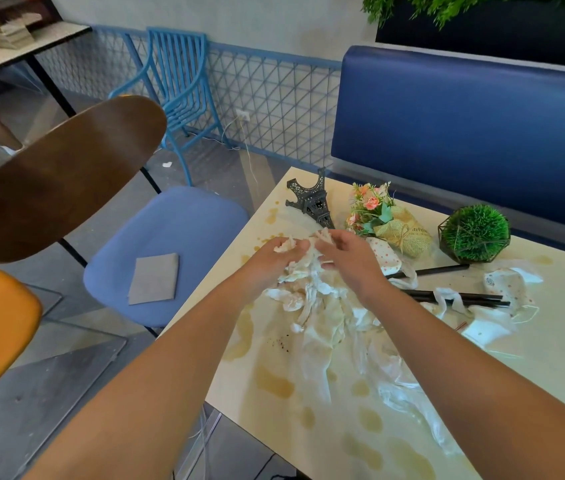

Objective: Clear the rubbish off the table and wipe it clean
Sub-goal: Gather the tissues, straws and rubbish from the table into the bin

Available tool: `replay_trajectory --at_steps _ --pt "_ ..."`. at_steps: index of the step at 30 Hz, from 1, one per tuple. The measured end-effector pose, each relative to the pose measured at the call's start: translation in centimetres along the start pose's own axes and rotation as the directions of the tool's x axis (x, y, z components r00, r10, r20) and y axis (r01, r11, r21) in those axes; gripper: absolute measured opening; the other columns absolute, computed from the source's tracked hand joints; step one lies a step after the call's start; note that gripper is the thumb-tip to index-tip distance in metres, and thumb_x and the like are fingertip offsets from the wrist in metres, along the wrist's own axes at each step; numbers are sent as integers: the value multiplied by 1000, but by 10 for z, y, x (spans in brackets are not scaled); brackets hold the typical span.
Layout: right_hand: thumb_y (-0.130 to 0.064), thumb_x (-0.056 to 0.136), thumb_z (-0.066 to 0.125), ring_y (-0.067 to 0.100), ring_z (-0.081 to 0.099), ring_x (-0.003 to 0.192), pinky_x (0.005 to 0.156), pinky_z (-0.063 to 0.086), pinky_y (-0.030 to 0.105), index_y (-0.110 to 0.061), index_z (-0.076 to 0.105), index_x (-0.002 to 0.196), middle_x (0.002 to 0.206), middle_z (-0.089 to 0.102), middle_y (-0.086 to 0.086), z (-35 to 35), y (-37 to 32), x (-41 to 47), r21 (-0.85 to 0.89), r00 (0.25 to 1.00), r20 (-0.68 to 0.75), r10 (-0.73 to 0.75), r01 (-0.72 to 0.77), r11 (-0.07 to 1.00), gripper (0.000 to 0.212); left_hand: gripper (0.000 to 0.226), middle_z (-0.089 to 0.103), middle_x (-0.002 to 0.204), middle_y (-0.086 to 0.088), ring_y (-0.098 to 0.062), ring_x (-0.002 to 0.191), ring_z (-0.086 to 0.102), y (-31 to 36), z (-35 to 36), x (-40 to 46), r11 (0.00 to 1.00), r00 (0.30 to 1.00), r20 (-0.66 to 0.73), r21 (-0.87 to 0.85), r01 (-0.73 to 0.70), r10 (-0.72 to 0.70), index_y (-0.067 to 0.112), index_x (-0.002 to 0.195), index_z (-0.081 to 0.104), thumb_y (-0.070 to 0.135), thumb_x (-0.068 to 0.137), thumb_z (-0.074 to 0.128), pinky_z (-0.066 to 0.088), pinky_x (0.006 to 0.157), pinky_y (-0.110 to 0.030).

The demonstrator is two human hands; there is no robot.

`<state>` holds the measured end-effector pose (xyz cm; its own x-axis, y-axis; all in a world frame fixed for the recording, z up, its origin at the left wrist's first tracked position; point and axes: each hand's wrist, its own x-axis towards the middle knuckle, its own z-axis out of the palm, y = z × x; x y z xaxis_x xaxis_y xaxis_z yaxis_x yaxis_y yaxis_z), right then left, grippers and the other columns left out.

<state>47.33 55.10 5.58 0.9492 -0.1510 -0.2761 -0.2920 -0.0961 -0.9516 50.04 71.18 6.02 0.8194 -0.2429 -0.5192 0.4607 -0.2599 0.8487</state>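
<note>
Stained worktop [326,427] beside Eiffel Tower model [312,200]: left hand [270,256] and right hand [350,256] both gripped crumpled tissue [305,258].

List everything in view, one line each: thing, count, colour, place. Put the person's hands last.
Cream rectangular table: one, brown-stained, lower right.
Crumpled white tissue wad: one, white, held above the table.
Clear plastic bags: several, whitish, mid-table.
Black straws: about three, right of the hands.
Black metal Eiffel Tower model: one, far table edge.
Pink flower bouquet in burlap: one, beside the tower.
Green grass ball in wire frame: one, far right.
Blue-cushioned chair: one, left of table.
Grey folded cloth: one, on that seat.
Blue metal chair: one, by the wall.
Navy padded bench: one, behind the table.
Left hand: grips tissue.
Right hand: grips tissue.
</note>
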Motion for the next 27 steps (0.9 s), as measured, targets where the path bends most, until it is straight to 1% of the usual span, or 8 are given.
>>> replay_trajectory --at_steps 3,6,13,15,19,22,25,27 --pt "-22 95 57 17 61 91 88 52 38 -13 61 115 104 65 3 -4 -4 8 18 999 -33 28 -27 999 22 51 54 129 7 -8 98 59 -4 0 3 985 997 35 159 -70 65 36 129 53 49 83 71 52 80 -28" --pt "-19 96 52 19 63 96 84 52 36 -15 58 120 108 65 3 -4 -7 8 104 996 -24 85 -82 991 24 58 47 133 9 -11 105 58 -6 8 6 960 992 94 262 -102 80 35 134 54 35 81 77 47 70 -14" --pt "-12 101 36 20 54 74 67 53 36 -12 58 105 84 54 5 -14 -19 6 477 992 49 115 -125 870 22 29 63 97 5 -6 77 56 -17 25 15 885 994 16 454 -100 104 25 106 65 43 84 72 40 63 -18" --pt "-16 101 33 19 52 80 72 50 32 -12 61 111 93 55 7 -22 -20 8 385 992 -18 125 -108 917 31 21 62 86 4 -8 72 56 -17 25 20 897 994 -7 432 -94 107 25 95 65 43 85 71 40 62 -20" --pt "-15 96 32 18 40 74 66 33 31 -12 51 87 82 46 5 -37 -16 9 103 986 -127 108 -95 990 21 22 60 81 4 -15 71 55 -7 24 21 953 994 -50 292 -78 97 22 100 68 38 86 72 39 60 -24" --pt "-8 89 38 20 42 86 70 35 30 -11 51 106 106 45 7 -38 -6 6 -83 993 -19 119 -121 989 22 24 64 96 -5 -15 83 54 1 30 21 983 998 -49 180 -38 48 22 100 69 36 83 76 37 59 -22" --pt "-8 83 50 21 45 101 80 41 33 -20 42 123 120 45 8 -35 4 0 -93 985 93 146 -138 986 42 67 62 126 -2 -14 101 61 9 39 20 989 996 -78 148 -20 31 21 125 63 52 69 82 42 62 -23" --pt "-3 84 56 23 45 111 82 39 32 -28 41 123 124 45 6 -35 9 -1 -153 981 155 113 -90 984 49 53 65 115 5 -11 98 61 12 41 21 992 996 -82 122 -17 27 23 111 67 51 68 83 43 65 -25"
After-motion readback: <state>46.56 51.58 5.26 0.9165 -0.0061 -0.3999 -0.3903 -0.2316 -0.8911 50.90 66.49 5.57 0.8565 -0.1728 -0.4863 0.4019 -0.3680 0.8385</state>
